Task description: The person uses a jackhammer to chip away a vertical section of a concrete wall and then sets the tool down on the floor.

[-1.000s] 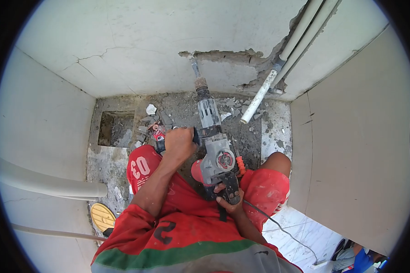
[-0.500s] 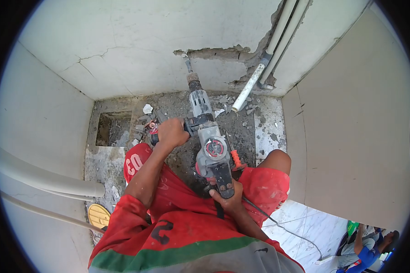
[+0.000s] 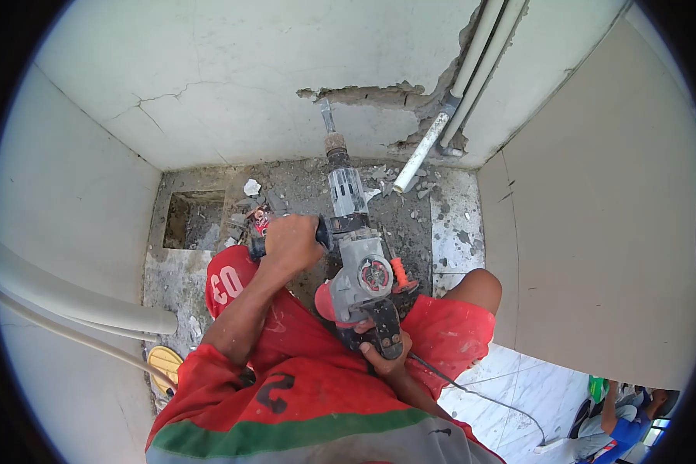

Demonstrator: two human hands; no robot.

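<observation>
A grey demolition hammer (image 3: 357, 247) fitted with a flat chisel bit (image 3: 327, 116) points away from me at the wall. My left hand (image 3: 292, 243) is wrapped round its black side handle. Lower down, my right hand (image 3: 392, 357) grips the black rear handle, its thumb across the near side. The bit's tip overlaps the lower edge of a rough groove (image 3: 379, 94) chiselled in the plaster, near the groove's left end. Beside the hammer body, on the right, lies a hand chisel with an orange grip (image 3: 401, 276).
Two white pipes (image 3: 479, 62) run down the broken wall, and a short pipe piece (image 3: 421, 153) leans out. Rubble (image 3: 379, 174) covers the floor by a square pit (image 3: 193, 220). A power cord (image 3: 487, 393) trails right. Another person (image 3: 626, 425) sits at the lower right.
The hammer has swung slightly right and come back toward me. Its bit tip has shifted from the groove's left end to the right and down. Both hands keep their grip.
</observation>
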